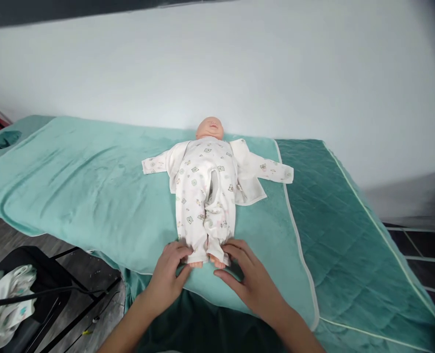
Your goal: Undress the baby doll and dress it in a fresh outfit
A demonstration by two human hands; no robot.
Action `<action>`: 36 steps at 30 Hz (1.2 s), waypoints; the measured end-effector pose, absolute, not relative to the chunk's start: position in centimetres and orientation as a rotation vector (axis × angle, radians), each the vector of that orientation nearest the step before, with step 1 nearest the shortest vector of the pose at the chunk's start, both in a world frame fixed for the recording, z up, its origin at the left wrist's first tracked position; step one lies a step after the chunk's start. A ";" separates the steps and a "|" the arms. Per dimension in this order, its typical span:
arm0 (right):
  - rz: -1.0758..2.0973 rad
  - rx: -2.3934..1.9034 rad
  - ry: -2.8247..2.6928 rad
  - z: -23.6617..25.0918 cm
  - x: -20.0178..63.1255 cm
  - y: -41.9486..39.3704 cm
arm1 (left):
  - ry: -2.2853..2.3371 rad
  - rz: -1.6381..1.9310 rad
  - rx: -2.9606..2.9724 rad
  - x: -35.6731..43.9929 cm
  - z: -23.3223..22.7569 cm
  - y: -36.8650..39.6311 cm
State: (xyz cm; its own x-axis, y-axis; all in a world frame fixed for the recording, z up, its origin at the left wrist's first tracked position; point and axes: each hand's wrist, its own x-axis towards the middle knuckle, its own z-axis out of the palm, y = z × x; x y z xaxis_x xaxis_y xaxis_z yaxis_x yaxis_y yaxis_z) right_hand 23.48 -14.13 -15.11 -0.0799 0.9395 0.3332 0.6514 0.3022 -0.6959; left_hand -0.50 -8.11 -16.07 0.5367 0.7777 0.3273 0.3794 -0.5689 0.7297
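Observation:
A baby doll lies on its back, its head toward the wall and its feet toward me. White printed baby trousers cover its legs, with an opening at the crotch. Under the doll a white printed baby jacket is spread open, both sleeves stretched out sideways. My left hand is at the left trouser cuff, fingertips against the fabric and thumb apart beside the foot. At the other cuff, my right hand touches the cloth with its fingers, thumb spread below. The doll's toes show beneath both hems.
A light green blanket lies under the doll, over a darker quilted cover at right. A white wall rises behind the bed. On the lower left, a black chair holds folded white printed cloth; a dark cable crosses it.

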 end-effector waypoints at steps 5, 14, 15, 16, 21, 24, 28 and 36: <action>0.442 -1.495 -1.804 -14.3 23.3 -15.0 | 0.866 0.944 2.168 -0.6 -14.2 -8.5; 0.387 -1.353 -1.875 -9.8 22.1 -16.2 | 0.905 1.069 2.132 -1.4 -11.6 -10.7; 0.385 -1.370 -1.898 -10.1 22.0 -16.1 | 0.915 1.059 2.164 -1.0 -11.5 -10.6; 0.385 -1.381 -1.911 -10.4 22.0 -16.1 | 0.914 1.047 2.214 -0.4 -11.6 -10.4; 0.350 -1.349 -1.898 -11.0 22.0 -16.1 | 0.852 0.855 2.521 2.6 -12.1 -9.2; 0.346 -1.355 -1.948 -10.6 21.8 -16.4 | 0.831 0.917 2.564 3.1 -12.6 -9.2; 0.587 -1.354 -2.120 -10.3 23.0 -16.1 | 0.779 0.979 2.478 1.3 -13.3 -9.7; 0.136 -1.652 -1.869 -14.0 28.6 -6.9 | 1.157 1.047 2.439 -1.3 -15.3 0.4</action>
